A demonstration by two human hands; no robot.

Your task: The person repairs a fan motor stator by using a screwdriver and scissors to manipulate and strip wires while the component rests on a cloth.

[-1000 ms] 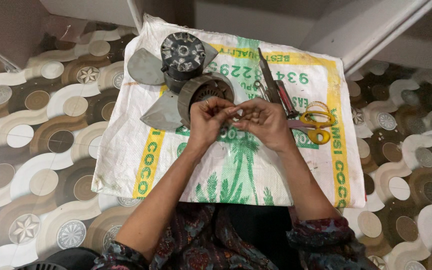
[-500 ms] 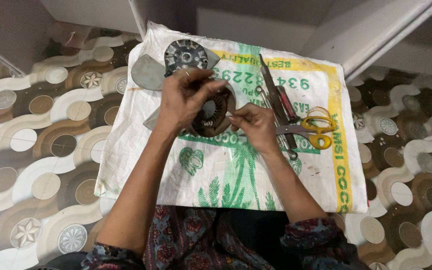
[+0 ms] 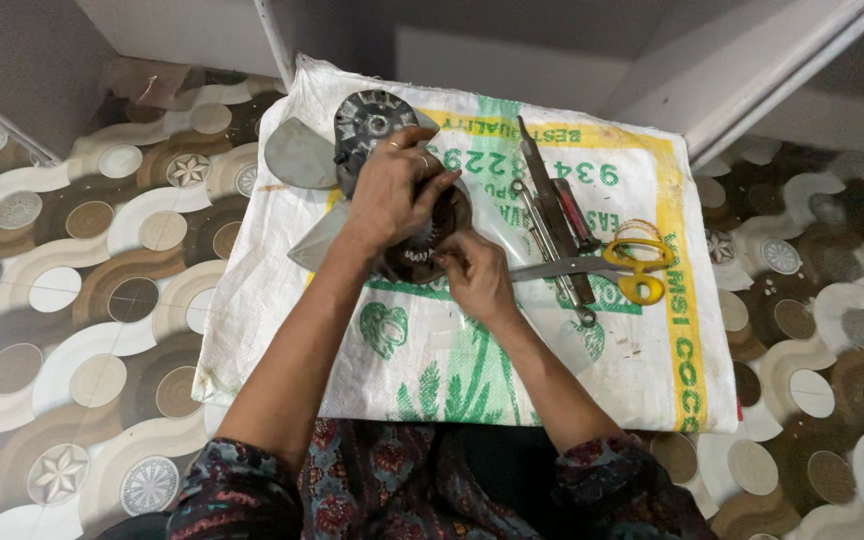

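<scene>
Head view, reading from the left: patterned floor tiles in brown and cream run up to a white woven sack spread flat as a work mat. At the sack's far left corner lies a grey fan blade, and just beside it a round dark fan motor housing with a ribbed face. A second grey blade pokes out under my wrist.

My left hand is clenched over the top of a dark, round motor core, a ring-shaped part with what look like brownish windings along its lower rim; it rests on the sack near the middle, touching or just beside the housing. My right hand comes in at its lower right edge, fingertips pinched together against the rim. Whether they grip a wire or a small part I cannot tell; the fingers hide it.

To do this well, I judge the left hand should hold the core steady and flat on the sack, while the right works with small, light movements so the fine windings are not torn.

Further right lie a flat metal file, a thin metal tool beside it, and yellow-handled scissors, all apart from my hands.
</scene>
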